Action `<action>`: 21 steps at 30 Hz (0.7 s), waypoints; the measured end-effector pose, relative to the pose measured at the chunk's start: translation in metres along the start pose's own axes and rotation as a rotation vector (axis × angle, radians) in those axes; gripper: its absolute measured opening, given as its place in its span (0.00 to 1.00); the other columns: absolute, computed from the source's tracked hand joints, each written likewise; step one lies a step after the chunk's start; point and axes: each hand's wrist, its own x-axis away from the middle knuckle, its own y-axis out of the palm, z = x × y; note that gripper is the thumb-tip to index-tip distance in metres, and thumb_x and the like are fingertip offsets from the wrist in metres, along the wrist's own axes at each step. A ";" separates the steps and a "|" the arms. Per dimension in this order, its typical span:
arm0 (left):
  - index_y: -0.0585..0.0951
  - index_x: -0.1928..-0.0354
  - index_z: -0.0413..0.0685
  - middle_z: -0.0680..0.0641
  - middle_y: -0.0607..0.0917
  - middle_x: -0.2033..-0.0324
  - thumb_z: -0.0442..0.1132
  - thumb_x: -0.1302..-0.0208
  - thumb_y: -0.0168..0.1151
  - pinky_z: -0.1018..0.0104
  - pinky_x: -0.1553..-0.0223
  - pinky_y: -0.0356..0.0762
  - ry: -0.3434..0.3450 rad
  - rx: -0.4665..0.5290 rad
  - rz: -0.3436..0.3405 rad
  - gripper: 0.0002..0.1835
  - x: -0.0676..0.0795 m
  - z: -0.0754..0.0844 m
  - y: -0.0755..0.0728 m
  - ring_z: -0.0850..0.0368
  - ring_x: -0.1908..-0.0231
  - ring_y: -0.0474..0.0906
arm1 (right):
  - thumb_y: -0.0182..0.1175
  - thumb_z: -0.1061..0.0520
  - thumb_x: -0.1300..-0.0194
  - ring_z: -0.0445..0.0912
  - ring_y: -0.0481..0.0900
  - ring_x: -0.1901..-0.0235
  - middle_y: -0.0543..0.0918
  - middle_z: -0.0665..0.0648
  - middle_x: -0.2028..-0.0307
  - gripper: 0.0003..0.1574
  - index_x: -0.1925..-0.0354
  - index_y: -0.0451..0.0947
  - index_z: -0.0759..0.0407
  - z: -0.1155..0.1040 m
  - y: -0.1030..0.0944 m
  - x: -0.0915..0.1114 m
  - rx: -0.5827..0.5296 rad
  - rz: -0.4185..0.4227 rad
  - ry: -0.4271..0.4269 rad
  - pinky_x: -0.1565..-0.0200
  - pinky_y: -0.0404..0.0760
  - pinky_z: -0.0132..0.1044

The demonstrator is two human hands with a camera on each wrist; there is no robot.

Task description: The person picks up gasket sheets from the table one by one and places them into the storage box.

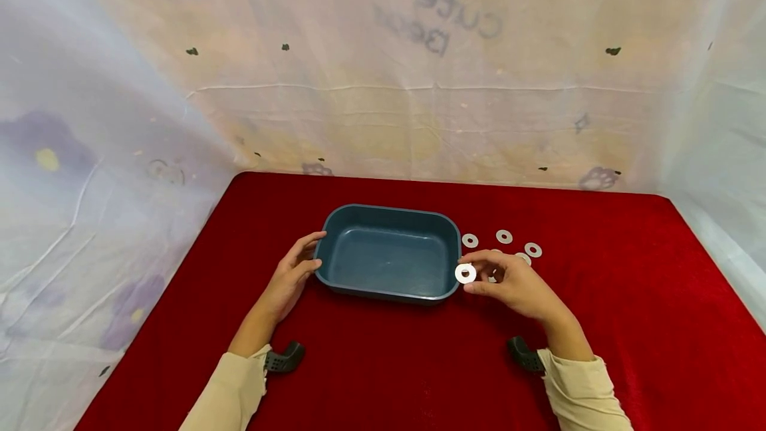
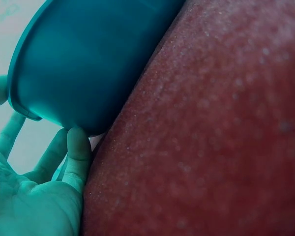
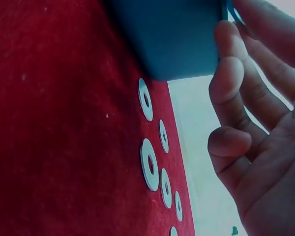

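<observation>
A dark blue rectangular basin [image 1: 389,261] with rounded corners stands on the red cloth. My left hand [image 1: 293,275] rests against its left end, thumb and fingers spread apart at the rim. From the left wrist, the fingertips [image 2: 78,140] touch the basin's outer wall [image 2: 88,64]. Beyond the right rim, my right hand [image 1: 505,281] pinches a white flat washer [image 1: 465,274] between thumb and fingers, its hole facing the head camera. In the right wrist view the hand [image 3: 265,118] is beside the basin's wall [image 3: 182,44], and the washer is mostly hidden.
Several more flat washers lie on the cloth right of the basin, among them one near the rim [image 1: 469,241], one farther back [image 1: 504,237] and one at the right [image 1: 533,250]. A pale patterned sheet [image 1: 371,132] hangs behind the table.
</observation>
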 end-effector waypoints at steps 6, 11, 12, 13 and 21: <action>0.61 0.26 0.47 0.46 0.67 0.37 0.36 0.25 0.51 0.73 0.43 0.72 -0.002 -0.007 -0.004 0.28 0.000 -0.002 0.000 0.56 0.41 0.69 | 0.73 0.52 0.42 0.40 0.75 0.69 0.81 0.49 0.68 0.22 0.49 0.83 0.46 -0.001 0.004 0.000 -0.018 -0.001 0.012 0.68 0.74 0.31; 0.61 0.26 0.47 0.45 0.68 0.37 0.36 0.25 0.52 0.73 0.44 0.73 0.004 0.001 -0.005 0.28 0.000 -0.002 0.000 0.56 0.41 0.69 | 0.73 0.50 0.41 0.40 0.75 0.68 0.82 0.48 0.66 0.22 0.48 0.83 0.45 -0.001 0.008 -0.002 -0.020 -0.027 0.015 0.67 0.74 0.31; 0.61 0.26 0.46 0.45 0.68 0.37 0.36 0.25 0.52 0.73 0.44 0.73 0.005 0.002 -0.006 0.28 0.000 -0.001 0.000 0.56 0.41 0.69 | 0.73 0.50 0.42 0.40 0.75 0.68 0.82 0.48 0.66 0.22 0.48 0.83 0.45 -0.002 0.008 -0.002 -0.022 -0.032 0.017 0.67 0.74 0.31; 0.61 0.26 0.46 0.45 0.68 0.37 0.36 0.25 0.52 0.73 0.44 0.73 0.006 0.003 -0.006 0.28 0.000 -0.001 0.000 0.56 0.41 0.69 | 0.73 0.50 0.41 0.41 0.75 0.67 0.82 0.47 0.66 0.22 0.48 0.82 0.45 -0.002 0.008 -0.002 -0.022 -0.036 0.018 0.66 0.74 0.31; 0.61 0.26 0.47 0.45 0.68 0.36 0.36 0.25 0.51 0.73 0.43 0.73 0.000 -0.007 0.001 0.28 0.001 -0.001 -0.001 0.56 0.41 0.69 | 0.73 0.51 0.41 0.41 0.76 0.67 0.82 0.47 0.67 0.22 0.48 0.82 0.45 -0.005 0.009 -0.003 -0.014 -0.042 0.005 0.66 0.75 0.32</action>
